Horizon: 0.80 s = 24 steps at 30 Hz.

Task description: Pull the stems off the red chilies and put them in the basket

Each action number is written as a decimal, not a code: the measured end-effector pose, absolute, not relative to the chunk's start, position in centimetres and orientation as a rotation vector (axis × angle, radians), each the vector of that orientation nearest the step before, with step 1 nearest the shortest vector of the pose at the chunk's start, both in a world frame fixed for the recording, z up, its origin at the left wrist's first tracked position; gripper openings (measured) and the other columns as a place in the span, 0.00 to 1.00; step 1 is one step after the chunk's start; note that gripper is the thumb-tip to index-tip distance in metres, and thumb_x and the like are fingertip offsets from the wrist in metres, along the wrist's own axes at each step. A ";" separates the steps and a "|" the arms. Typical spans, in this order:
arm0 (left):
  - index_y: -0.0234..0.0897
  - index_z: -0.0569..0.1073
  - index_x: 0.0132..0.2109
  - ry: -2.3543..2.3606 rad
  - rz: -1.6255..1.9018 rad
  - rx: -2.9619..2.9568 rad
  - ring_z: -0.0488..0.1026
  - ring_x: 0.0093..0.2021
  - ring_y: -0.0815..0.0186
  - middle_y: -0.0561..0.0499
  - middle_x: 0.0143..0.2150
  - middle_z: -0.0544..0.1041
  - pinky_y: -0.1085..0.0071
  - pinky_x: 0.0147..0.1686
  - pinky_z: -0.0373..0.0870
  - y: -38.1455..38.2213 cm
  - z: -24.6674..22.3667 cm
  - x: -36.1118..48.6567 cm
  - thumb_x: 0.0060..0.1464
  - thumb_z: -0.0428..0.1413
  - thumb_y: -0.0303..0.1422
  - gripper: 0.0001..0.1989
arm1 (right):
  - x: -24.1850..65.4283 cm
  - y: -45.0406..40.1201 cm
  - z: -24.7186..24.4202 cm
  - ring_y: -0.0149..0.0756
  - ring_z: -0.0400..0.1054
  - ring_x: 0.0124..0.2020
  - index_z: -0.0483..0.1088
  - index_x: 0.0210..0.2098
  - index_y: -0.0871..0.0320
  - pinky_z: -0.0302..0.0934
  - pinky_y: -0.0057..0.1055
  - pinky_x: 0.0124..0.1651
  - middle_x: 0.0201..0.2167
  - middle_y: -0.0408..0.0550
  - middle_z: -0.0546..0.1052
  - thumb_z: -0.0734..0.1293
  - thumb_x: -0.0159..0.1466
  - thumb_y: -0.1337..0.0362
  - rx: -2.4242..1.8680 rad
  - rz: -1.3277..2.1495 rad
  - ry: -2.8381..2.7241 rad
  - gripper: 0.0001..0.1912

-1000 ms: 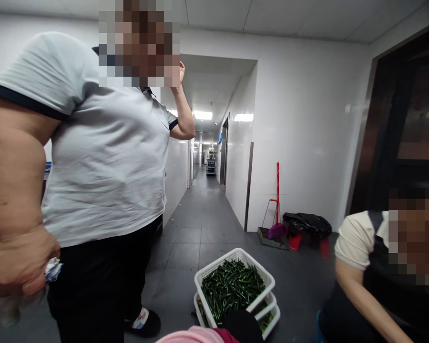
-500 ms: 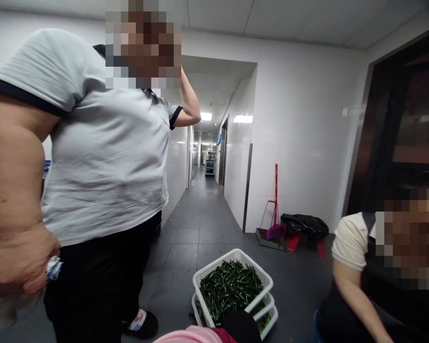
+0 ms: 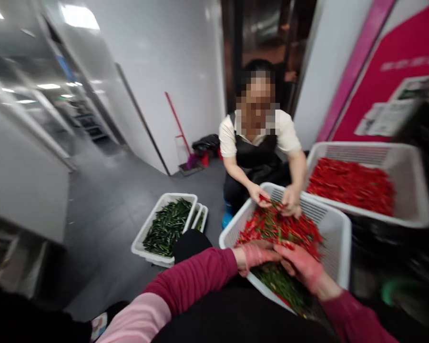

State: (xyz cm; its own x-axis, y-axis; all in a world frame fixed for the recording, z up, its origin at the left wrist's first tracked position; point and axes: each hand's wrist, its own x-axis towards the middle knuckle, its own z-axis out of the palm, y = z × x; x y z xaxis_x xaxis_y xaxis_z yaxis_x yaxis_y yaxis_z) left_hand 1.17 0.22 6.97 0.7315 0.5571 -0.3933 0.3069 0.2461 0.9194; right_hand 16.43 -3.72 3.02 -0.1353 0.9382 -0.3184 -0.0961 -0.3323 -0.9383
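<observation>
A white plastic basket (image 3: 345, 247) in front of me holds red chili peppers (image 3: 307, 233) with green stems. Over its near side, both my hands meet at the fingertips, in pinkish gloves. My left hand (image 3: 259, 256) is closed, with its fingers partly hidden and blurred, so what it grips is unclear. My right hand (image 3: 303, 267) pinches what looks like a red chili pepper (image 3: 289, 245). Green stems (image 3: 286, 286) lie heaped below my hands in the basket's near part. Across from me, a co-worker's hands (image 3: 291, 200) handle chilies at the far side of the same basket.
A second white basket (image 3: 413, 190) of red chilies stands at the right. Stacked baskets (image 3: 137, 245) with green chilies (image 3: 168, 226) sit on the floor to the left. A red-handled broom and dustpan (image 3: 178, 124) lean by the wall. Someone's shoe (image 3: 100, 324) shows at lower left.
My view has swung right and down. Both my hands, the red chili baskets and the co-worker's hands have come into view; the person standing at left is mostly out of it.
</observation>
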 end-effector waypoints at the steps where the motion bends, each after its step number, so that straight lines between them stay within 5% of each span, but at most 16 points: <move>1: 0.35 0.74 0.41 0.799 0.160 1.349 0.68 0.30 0.71 0.52 0.32 0.74 0.73 0.31 0.66 0.5 6.8 1.5 0.47 0.54 0.38 0.15 | 16.4 -3.6 2.6 0.24 0.51 0.11 0.62 0.21 0.59 0.44 0.23 0.14 0.10 0.36 0.60 0.66 0.53 0.50 -1.337 1.585 -0.977 0.18; 7: 0.33 0.72 0.35 0.917 0.070 1.382 0.65 0.20 0.73 0.55 0.21 0.67 0.78 0.19 0.62 0.5 5.3 1.9 0.46 0.53 0.39 0.13 | 16.2 -3.2 2.4 0.23 0.49 0.10 0.63 0.25 0.58 0.42 0.22 0.12 0.09 0.34 0.59 0.69 0.48 0.53 -1.456 1.485 -0.946 0.16; 15: 0.31 0.71 0.34 0.783 0.121 1.066 0.66 0.19 0.73 0.53 0.23 0.68 0.75 0.19 0.63 1.0 4.5 1.7 0.43 0.54 0.51 0.24 | 15.5 -3.8 1.2 0.23 0.51 0.11 0.62 0.23 0.58 0.44 0.21 0.12 0.10 0.35 0.62 0.69 0.48 0.51 -1.401 1.365 -0.645 0.18; 24: 0.33 0.66 0.30 0.939 0.120 1.115 0.66 0.17 0.70 0.54 0.20 0.69 0.74 0.17 0.62 1.1 4.6 2.3 0.41 0.57 0.46 0.19 | 16.3 -3.6 1.5 0.24 0.52 0.10 0.65 0.26 0.58 0.47 0.22 0.13 0.10 0.35 0.62 0.70 0.48 0.54 -1.475 1.098 -0.530 0.16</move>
